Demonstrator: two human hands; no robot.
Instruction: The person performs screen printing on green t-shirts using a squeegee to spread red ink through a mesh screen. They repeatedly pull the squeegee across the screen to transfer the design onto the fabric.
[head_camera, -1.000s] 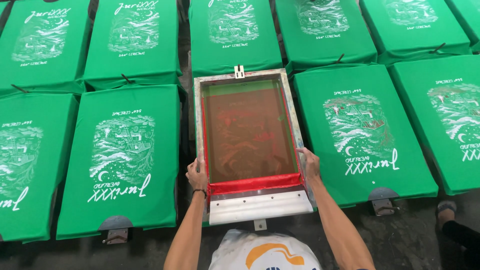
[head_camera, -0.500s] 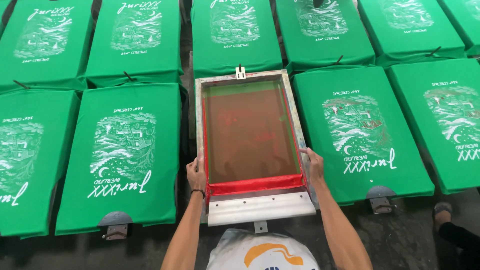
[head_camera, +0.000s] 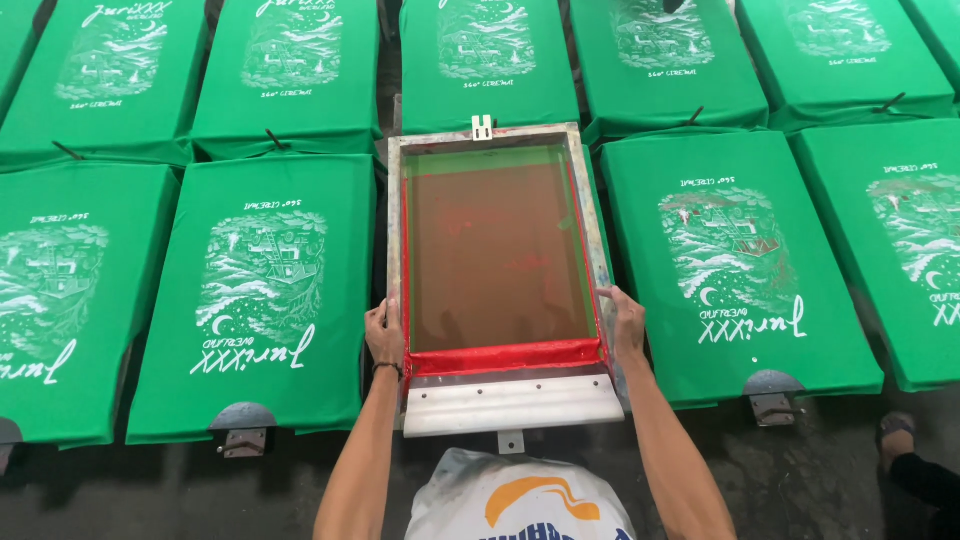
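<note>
Head view:
Printing screen: metal-framed, flat over a green shirt between two printed green shirts.
Red ink: band along the near edge.
Left hand: grasping the frame's left side.
Right hand: grasping the frame's right side.

You've got a metal-framed printing screen lying flat between two rows of green shirts, its brownish mesh edged with red ink, a pale squeegee resting across its near end.
</note>
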